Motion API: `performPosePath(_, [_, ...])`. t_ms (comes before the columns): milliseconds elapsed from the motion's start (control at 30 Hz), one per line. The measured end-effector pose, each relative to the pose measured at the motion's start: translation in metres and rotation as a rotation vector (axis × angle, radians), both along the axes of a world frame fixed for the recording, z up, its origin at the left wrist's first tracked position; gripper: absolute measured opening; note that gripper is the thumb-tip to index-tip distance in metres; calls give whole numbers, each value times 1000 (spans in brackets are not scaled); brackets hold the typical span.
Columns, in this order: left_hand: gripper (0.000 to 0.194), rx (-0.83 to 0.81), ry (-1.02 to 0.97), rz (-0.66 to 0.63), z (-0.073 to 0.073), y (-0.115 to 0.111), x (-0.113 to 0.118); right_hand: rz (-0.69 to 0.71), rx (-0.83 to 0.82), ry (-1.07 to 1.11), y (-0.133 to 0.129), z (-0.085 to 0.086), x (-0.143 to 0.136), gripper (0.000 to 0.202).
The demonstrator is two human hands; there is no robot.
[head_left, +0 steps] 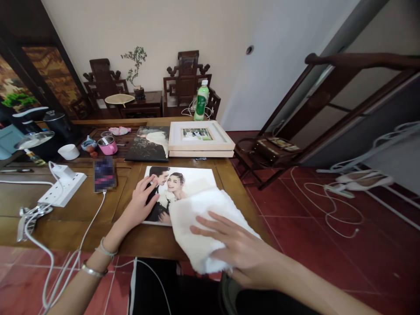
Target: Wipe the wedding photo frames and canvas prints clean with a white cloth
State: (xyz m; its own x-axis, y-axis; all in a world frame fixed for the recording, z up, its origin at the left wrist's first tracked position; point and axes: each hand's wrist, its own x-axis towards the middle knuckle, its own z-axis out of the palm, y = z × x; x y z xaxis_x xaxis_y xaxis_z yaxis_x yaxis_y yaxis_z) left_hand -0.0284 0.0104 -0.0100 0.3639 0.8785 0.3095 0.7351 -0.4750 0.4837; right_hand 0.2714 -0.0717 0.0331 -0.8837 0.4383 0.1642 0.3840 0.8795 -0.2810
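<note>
A printed photo panel (193, 177) of two people lies flat near the table's front right corner. My left hand (139, 203) rests on its left side, with fingers stretched out and apart. Over the panel's lower right part is spread a white fluffy cloth (187, 210), which also hangs past the table's front edge. On top of this cloth my right hand (234, 247) lies flat, its fingers spread and slightly blurred. The cloth hides the panel's lower right corner.
Behind the panel are a dark photo panel (147, 144), stacked light wooden frames (226, 142) and a green bottle (201, 100). To the left lie a phone (105, 174), a white power strip (74, 186) with cables, and a pink cup (108, 145). A wooden chair (328, 87) stands right.
</note>
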Motion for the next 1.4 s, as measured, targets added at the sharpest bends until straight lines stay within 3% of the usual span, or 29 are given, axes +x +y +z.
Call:
performPosePath(100, [46, 9, 7, -1, 0, 0, 0, -34, 6, -12, 15, 2, 2, 49])
performPosePath(367, [48, -26, 25, -8, 5, -2, 1, -273, 161, -1, 119, -13, 5, 42])
performPosePath(467, [48, -15, 23, -12, 4, -1, 0, -374, 163, -21, 137, -13, 1, 43])
performPosePath(600, [47, -23, -18, 2, -1, 1, -1, -342, 148, -75, 110, -11, -4, 42])
performPosePath(833, [46, -25, -55, 32, -9, 3, -2, -161, -90, -84, 4, 14, 5, 50])
performPosePath(967, [47, -31, -22, 19, -9, 3, -3, -140, -192, -53, -7, 29, 4, 48])
performPosePath(1067, [48, -30, 0, -9, -7, 3, -4, -190, -137, -39, 21, 26, -2, 52])
performPosePath(1267, [47, -25, 8, -42, -3, 2, -5, -280, 138, -56, 114, -1, -13, 49])
performPosePath(1400, [47, -38, 4, -25, -2, 2, -3, -347, 253, -111, 135, -14, -15, 45])
